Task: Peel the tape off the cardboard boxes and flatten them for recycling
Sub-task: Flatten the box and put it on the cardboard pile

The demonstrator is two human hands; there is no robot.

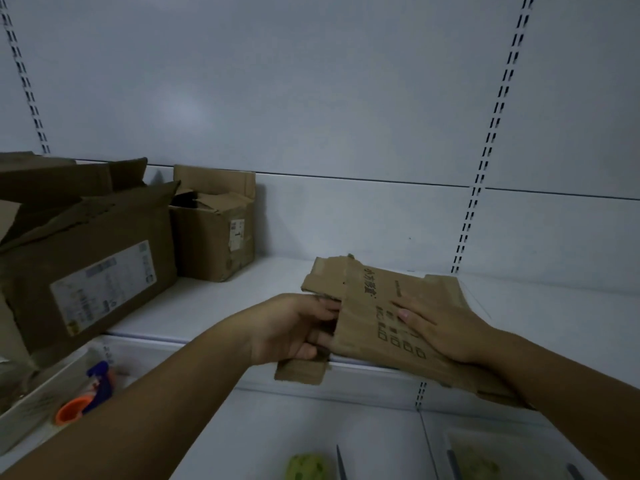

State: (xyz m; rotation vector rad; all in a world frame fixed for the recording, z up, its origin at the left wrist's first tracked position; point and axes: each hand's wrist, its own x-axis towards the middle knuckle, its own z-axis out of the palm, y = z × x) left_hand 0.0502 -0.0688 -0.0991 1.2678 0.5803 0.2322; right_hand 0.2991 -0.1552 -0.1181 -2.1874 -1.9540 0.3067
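A small flattened cardboard box [367,306] with black printed characters lies at the front edge of the white shelf [214,306]. My left hand [294,327] grips its left edge, fingers curled under the flap. My right hand [440,327] lies flat on top of it, fingers straight, pressing it down. A large open cardboard box [86,258] with a white label stands at the left. Behind it, a smaller open box [214,230] with a small label stands against the back wall.
A white tray [45,393] at the lower left holds a blue and orange tool [90,393]. A green object [308,465] and a thin dark blade [341,462] lie on the lower shelf. Slotted uprights run up the back wall.
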